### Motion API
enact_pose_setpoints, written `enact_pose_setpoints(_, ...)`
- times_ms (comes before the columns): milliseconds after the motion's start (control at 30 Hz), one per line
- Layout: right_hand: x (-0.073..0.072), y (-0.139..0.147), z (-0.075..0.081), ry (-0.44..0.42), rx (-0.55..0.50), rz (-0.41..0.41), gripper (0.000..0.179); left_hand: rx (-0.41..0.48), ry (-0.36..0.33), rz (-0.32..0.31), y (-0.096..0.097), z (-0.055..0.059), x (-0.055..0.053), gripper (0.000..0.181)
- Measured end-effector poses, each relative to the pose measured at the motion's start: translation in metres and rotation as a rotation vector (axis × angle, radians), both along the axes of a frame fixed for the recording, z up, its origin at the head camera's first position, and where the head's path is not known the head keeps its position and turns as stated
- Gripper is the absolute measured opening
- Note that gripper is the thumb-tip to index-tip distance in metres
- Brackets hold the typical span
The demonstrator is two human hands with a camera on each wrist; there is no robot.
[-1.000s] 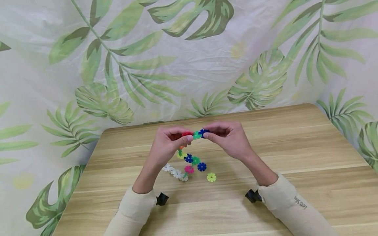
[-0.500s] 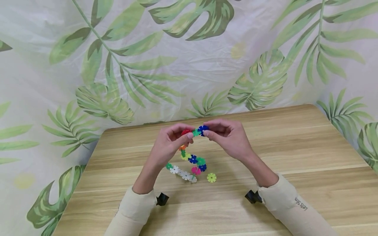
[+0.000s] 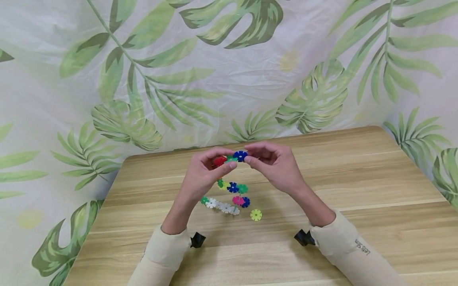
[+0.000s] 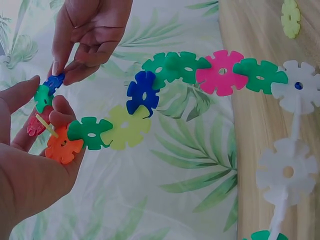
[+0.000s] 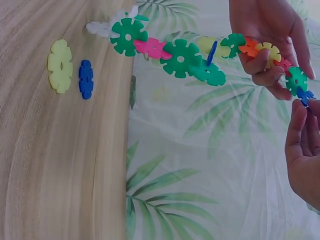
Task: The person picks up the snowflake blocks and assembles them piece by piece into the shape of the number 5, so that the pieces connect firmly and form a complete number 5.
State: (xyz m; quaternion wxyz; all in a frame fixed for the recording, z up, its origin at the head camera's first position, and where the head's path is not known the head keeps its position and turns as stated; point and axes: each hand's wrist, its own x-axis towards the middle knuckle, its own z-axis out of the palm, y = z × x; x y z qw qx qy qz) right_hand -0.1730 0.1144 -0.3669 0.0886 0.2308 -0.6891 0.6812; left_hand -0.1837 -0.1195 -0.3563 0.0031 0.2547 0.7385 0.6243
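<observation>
In front of the person hangs a chain of notched plastic snowflake discs in several colours. The left hand (image 3: 202, 169) grips its upper end, around a red disc (image 3: 220, 161) and a green disc (image 4: 43, 98). Between thumb and fingers the right hand (image 3: 277, 167) pinches a dark blue disc (image 3: 240, 156), which meets the green disc's edge; whether it is slotted in cannot be told. An orange disc (image 4: 65, 147) shows by the left fingers. Below, the chain runs through yellow, blue, green and pink discs to white discs (image 3: 225, 207) low over or on the table.
A loose yellow disc (image 3: 255, 215) and a loose blue disc (image 5: 86, 80) lie on the wooden table (image 3: 358, 190). Black wrist cameras (image 3: 197, 240) sit under both cuffs. A leaf-patterned cloth (image 3: 214, 79) hangs behind the table.
Both hands have risen a little, and the blue disc has shifted left and up, with more of its face showing. The hanging chain has swung slightly right.
</observation>
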Motion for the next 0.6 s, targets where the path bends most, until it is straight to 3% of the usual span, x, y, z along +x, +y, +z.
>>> enact_pose_setpoints(267, -0.002, 0.004, 0.000, -0.033, 0.058, 0.002, 0.030, 0.000, -0.007, 0.039, -0.007, 0.005, 0.000, 0.024)
enact_pose_setpoints(467, -0.011, 0.011, -0.006, -0.095, 0.205, 0.009, 0.029, -0.006, -0.020, 0.078, -0.018, 0.006, -0.004, 0.023)
enact_pose_setpoints(600, -0.021, 0.012, -0.018, -0.118, 0.317, 0.050, 0.029, -0.037, -0.005, 0.108, -0.024, 0.008, -0.006, 0.022)
